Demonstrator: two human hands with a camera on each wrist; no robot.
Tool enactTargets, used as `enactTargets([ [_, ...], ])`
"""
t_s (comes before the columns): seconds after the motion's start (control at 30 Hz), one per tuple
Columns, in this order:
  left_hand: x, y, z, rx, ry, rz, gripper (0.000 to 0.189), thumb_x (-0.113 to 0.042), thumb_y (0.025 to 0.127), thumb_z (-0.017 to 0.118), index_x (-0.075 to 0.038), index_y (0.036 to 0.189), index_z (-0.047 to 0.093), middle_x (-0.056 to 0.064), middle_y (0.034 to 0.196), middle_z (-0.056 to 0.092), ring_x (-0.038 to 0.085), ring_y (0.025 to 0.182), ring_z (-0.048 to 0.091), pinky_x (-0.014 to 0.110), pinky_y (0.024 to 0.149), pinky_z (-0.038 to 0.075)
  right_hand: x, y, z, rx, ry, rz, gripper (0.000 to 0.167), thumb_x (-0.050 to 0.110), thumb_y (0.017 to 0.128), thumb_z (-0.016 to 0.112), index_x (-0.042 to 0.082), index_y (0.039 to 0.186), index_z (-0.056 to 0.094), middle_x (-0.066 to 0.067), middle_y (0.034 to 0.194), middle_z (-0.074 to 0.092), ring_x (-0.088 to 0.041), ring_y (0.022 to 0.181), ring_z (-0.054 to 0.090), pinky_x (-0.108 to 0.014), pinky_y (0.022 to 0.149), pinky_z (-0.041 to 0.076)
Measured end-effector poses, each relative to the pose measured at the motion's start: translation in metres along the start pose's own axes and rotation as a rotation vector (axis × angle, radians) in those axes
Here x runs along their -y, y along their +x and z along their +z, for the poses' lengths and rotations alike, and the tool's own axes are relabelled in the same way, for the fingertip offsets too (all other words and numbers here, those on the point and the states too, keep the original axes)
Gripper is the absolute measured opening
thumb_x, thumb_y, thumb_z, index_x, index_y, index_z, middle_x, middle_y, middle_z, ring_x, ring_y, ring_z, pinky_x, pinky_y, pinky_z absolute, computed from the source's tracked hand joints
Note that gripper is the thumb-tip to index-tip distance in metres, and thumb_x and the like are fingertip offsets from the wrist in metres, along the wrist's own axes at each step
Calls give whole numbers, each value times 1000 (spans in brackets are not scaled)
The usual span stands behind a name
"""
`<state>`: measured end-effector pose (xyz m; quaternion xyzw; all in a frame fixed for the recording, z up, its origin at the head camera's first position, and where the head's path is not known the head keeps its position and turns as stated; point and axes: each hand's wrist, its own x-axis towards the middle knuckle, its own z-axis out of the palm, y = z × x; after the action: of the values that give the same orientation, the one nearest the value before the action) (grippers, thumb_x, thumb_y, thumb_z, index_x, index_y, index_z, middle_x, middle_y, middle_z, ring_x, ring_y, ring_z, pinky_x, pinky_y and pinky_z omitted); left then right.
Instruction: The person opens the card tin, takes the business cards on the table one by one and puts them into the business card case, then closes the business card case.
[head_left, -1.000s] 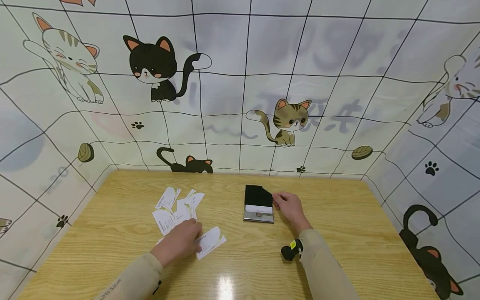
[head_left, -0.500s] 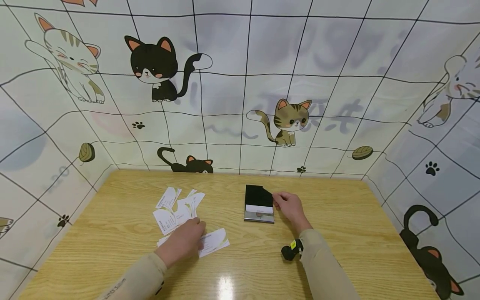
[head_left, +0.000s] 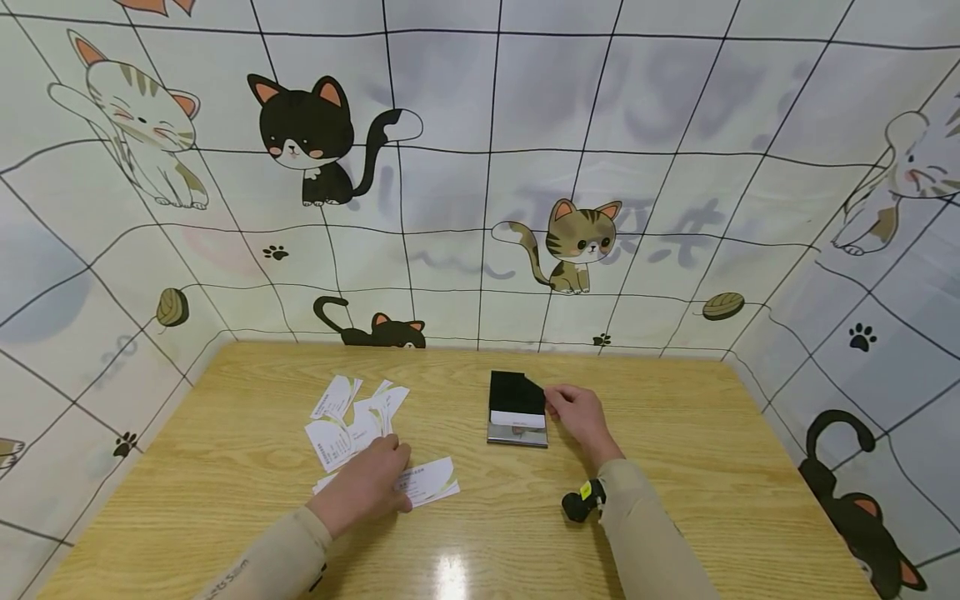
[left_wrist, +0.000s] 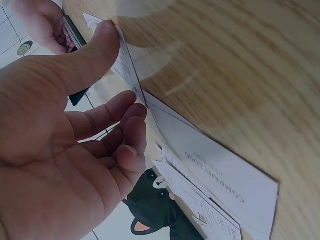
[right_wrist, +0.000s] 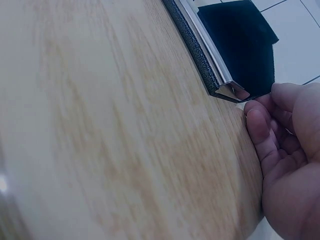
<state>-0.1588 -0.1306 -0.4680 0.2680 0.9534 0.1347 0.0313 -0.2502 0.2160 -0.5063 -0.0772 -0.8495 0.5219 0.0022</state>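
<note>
Several white business cards with green curves lie in a loose pile [head_left: 330,442] on the left side of the table. My left hand [head_left: 362,485] is over the pile's near edge, with a few business cards [head_left: 429,481] between its thumb and fingertips, sticking out to the right. In the left wrist view, the thumb presses at one end of a card, and a card printed COMPANY LOGO [left_wrist: 225,175] lies beyond the curled fingers. A black card case [head_left: 517,390] stands open with white cards inside. My right hand [head_left: 577,412] pinches the right edge of its raised lid [right_wrist: 237,47].
The wooden table [head_left: 480,533] meets a cat-patterned cloth [head_left: 450,192] at the back and sides. A black wrist camera [head_left: 581,502] sits beside the right sleeve, low over the tabletop.
The business cards at my left hand have turned to lie flatter and shifted slightly right, and the thumb has moved along their near edge. My right hand and the card case have stayed put.
</note>
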Motion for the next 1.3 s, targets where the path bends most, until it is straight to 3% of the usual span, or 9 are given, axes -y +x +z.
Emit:
enactTargets([
  [0.27, -1, 0, -1, -17, -29, 0, 52, -18, 69, 96, -7, 93, 51, 2, 83, 45, 18, 75, 43, 35, 66, 43, -2, 0, 0, 5, 11, 0, 29, 24, 107, 59, 3, 90, 72, -5, 80, 67, -17, 73, 59, -30, 72, 47],
  [0.5, 0, 5, -5, -18, -182, -39, 31, 6, 84, 78, -8, 91, 52, 2, 82, 53, 16, 74, 46, 32, 66, 45, -1, 0, 0, 5, 10, -3, 29, 24, 107, 59, 3, 90, 72, -6, 80, 67, -17, 73, 59, -31, 73, 47],
  [0.67, 3, 10, -9, -79, -288, -28, 27, 14, 87, 69, -8, 87, 54, 1, 81, 56, 15, 75, 48, 30, 67, 45, -1, 0, 0, 1, 11, -2, 29, 24, 106, 59, 3, 92, 72, -5, 81, 67, -17, 73, 60, -30, 73, 48],
  [0.83, 2, 16, -14, -145, -347, -7, 24, 12, 88, 69, -9, 87, 57, -2, 81, 57, 11, 73, 48, 26, 65, 45, -1, 0, 0, 0, 14, -3, 29, 25, 106, 60, 3, 93, 73, -5, 81, 68, -17, 74, 61, -29, 73, 49],
  [1.07, -2, 27, -18, -173, -419, -30, 17, 5, 93, 69, -10, 93, 62, -4, 84, 60, 9, 72, 51, 25, 65, 47, -1, 0, 0, 0, 7, 2, 29, 24, 106, 60, 3, 91, 73, -4, 80, 67, -17, 73, 60, -30, 73, 48],
  [1.3, -10, 42, -21, -235, -463, -2, 14, 4, 94, 70, -8, 96, 63, -3, 85, 60, 9, 72, 52, 26, 65, 47, -2, 1, 0, -1, 8, -4, 29, 24, 106, 61, 3, 90, 72, -5, 78, 67, -16, 72, 60, -28, 70, 47],
])
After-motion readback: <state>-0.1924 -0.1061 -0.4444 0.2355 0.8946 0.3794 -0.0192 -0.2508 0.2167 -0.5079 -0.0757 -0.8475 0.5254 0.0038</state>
